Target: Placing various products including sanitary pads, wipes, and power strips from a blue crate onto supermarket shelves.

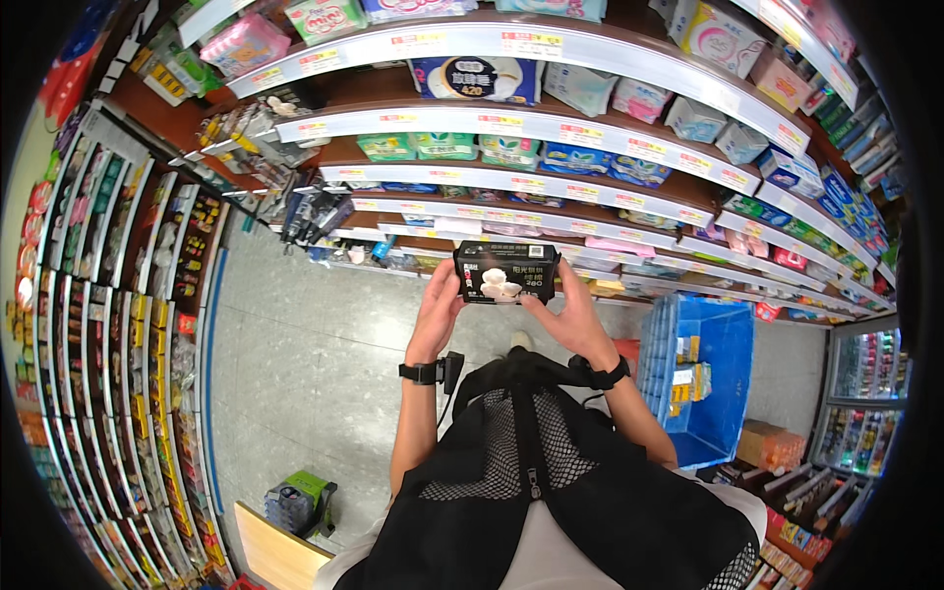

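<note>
Both hands hold a black pack of sanitary pads [507, 273] with a white cotton flower printed on its front, upright in front of the shelves. My left hand [438, 299] grips its left end, and my right hand [568, 308] its right end, the thumb at the lower front edge. Beyond the pack, shelves [516, 177] carry green and blue packs [575, 158] of similar goods. A large dark blue pack [477, 79] lies on a higher shelf. Each wrist wears a black strap.
At the right a blue plastic crate [712, 435] holds a few yellow-and-white packs [689, 380]. A cardboard box [763, 445] is beside it. More shelving [110, 354] lines the left. A green and grey object [299, 504] rests on the floor near a wooden board [276, 549].
</note>
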A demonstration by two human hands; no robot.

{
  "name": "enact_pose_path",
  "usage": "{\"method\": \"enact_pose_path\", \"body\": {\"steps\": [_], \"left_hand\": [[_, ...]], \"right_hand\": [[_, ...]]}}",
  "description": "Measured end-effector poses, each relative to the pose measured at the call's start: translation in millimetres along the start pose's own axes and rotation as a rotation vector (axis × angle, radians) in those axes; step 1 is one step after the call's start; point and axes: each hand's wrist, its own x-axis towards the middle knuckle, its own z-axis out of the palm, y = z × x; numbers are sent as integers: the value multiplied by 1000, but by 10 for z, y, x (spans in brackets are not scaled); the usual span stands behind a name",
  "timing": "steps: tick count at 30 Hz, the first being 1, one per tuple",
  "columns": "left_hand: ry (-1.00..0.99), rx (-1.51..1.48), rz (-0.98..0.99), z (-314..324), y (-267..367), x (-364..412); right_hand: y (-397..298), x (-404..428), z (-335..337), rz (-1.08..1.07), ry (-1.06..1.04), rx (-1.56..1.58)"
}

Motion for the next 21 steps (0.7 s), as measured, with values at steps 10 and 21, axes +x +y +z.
{"method": "enact_pose_path", "body": {"steps": [10, 21], "left_hand": [[240, 488, 441, -319, 746, 130], [321, 706, 911, -94, 1976, 1173]], "right_hand": [[-360, 692, 504, -237, 172, -121], [-986, 1961, 968, -514, 338, -191]]}}
